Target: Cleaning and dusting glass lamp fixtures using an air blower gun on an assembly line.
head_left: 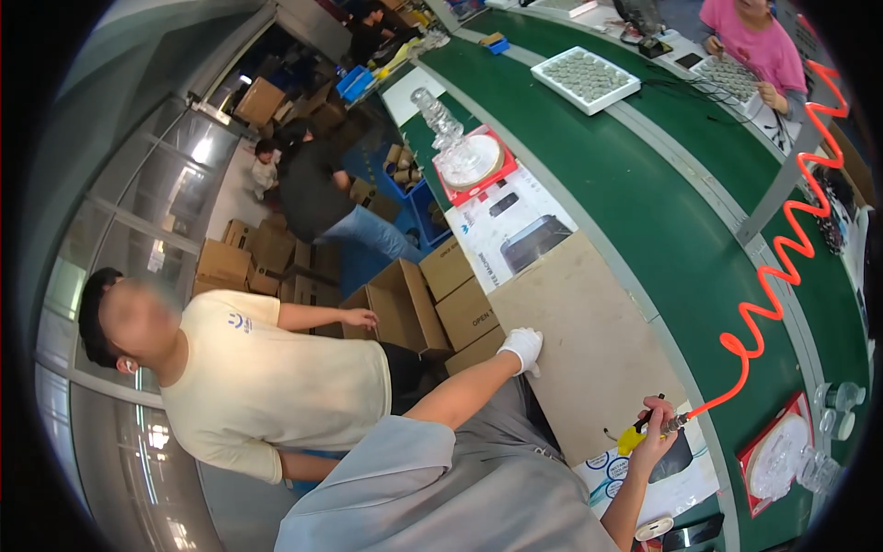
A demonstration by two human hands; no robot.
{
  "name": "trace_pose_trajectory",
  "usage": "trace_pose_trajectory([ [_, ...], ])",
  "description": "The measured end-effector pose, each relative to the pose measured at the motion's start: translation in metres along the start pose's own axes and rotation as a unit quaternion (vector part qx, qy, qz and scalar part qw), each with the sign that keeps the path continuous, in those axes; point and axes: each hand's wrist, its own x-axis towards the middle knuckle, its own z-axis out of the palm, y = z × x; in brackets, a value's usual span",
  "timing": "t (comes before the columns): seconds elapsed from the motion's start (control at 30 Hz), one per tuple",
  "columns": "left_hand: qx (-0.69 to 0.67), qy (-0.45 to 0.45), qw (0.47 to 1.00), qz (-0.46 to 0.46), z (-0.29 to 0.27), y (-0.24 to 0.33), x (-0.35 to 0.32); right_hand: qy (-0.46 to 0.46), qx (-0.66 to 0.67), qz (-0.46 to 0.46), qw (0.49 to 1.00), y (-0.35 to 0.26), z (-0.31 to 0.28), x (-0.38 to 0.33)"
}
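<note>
Right hand (656, 431) grips a yellow air gun (630, 441) by the lower end of a brown board (598, 340); white-gloved left hand (524, 350), grip unclear, touches its left edge. The board slants lengthwise up-left along the green counter (708, 322).

Bright ctr, warped dk edges

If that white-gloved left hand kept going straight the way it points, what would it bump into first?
Most likely the tan board, right at the left hand's fingers; whether they already touch it is hard to tell.
</note>
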Motion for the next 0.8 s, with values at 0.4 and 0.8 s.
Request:
trace_pose_trajectory([
  [0.4,-0.06,0.047,0.997,-0.001,0.018,-0.01,0.011,-0.103,-0.023,-0.054,0.993,0.002,0.024,-0.011],
  [0.8,-0.032,0.018,0.999,0.031,0.026,-0.016,0.027,-0.091,-0.048,-0.161,0.982,0.026,0.067,-0.045],
])
